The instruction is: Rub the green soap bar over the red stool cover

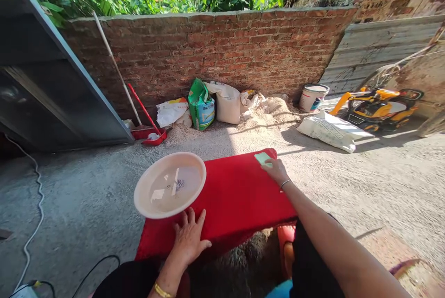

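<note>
On red cloth (239,191), right hand (276,171) touches green card (262,158).

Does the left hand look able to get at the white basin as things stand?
Probably yes: the left hand lies flat on the red cloth just below the white basin, fingertips near its rim, nothing between.

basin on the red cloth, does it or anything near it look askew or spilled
The basin overhangs the red cloth's left edge, water inside. Behind, sand has spilled loose from the sacks by the brick wall. Nothing on the cloth itself has spilled.
</note>
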